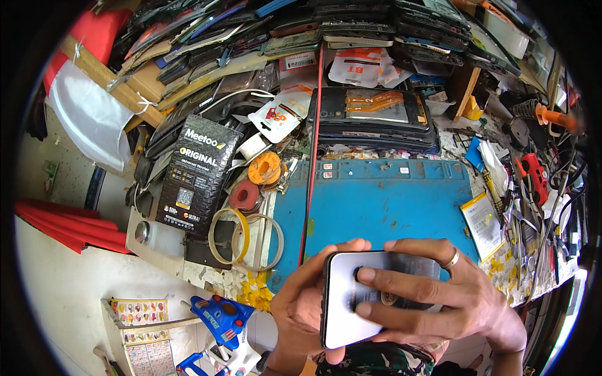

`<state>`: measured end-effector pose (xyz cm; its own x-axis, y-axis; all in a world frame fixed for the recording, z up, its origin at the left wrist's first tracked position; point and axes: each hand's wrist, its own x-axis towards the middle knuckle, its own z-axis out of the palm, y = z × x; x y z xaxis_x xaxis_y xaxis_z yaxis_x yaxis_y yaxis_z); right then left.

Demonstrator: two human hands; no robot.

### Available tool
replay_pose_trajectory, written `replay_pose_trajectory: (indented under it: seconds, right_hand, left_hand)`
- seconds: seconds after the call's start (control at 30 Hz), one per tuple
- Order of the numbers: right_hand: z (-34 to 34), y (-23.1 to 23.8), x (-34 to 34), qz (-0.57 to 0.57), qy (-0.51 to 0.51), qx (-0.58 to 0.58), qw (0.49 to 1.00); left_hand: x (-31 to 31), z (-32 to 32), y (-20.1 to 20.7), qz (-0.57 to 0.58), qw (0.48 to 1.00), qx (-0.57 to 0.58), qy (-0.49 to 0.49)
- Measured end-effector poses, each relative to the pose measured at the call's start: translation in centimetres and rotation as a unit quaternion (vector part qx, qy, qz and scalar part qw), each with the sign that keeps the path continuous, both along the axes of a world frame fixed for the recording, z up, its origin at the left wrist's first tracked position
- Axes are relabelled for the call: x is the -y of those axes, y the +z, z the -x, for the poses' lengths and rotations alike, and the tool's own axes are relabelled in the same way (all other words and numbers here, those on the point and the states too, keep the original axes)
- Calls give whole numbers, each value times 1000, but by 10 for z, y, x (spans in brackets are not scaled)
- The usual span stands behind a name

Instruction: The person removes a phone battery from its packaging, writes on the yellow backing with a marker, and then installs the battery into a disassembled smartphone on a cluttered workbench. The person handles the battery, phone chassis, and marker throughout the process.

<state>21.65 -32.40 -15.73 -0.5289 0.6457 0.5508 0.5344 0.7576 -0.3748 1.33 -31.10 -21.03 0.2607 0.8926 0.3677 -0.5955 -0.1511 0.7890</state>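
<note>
A dark smartphone [348,307] with a glossy face that mirrors pale light is held low, over the front edge of the bench. My left hand [301,294] grips it around its left end, fingers along the far edge. Across the glossy face lie fingers of my right hand [451,294], with one more finger at the far edge; a ring is on it. My right hand covers much of the phone's right part. I cannot tell whether the glossy face is the screen or the back. Beyond the phone lies a blue work mat [382,213].
Stacked phones [376,119] and piles of phone parts line the back. Left of the mat are a black box [197,169], an orange spool [264,168] and tape rolls [229,237]. A battery [481,225], red pliers-like tool [535,180] and cables crowd the right. A red cable [315,125] crosses the mat.
</note>
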Motion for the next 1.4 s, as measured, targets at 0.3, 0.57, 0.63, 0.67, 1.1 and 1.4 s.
replay_pose_trajectory:
  seconds: [0.3,0.57,0.63,0.67,1.1,1.4]
  right_hand:
    - [2,-3,-2,-36,3,20,999]
    - [0,-6,-4,-60,29,18,998]
    - [0,-7,-4,-69,28,19,997]
    - [0,-7,-4,-73,27,19,997]
    - [-1,-8,-2,-79,34,18,996]
    - [0,-7,-1,-72,31,17,997]
  left_hand:
    - [-1,0,-1,0,1000,24,-19]
    - [-4,4,-6,-48,998,7,-34]
    - [-4,4,-6,-43,998,15,-44]
    - [-4,4,-5,-53,997,17,-49]
    - [4,1,3,-11,997,-73,17]
    - [6,3,5,-16,995,-92,18]
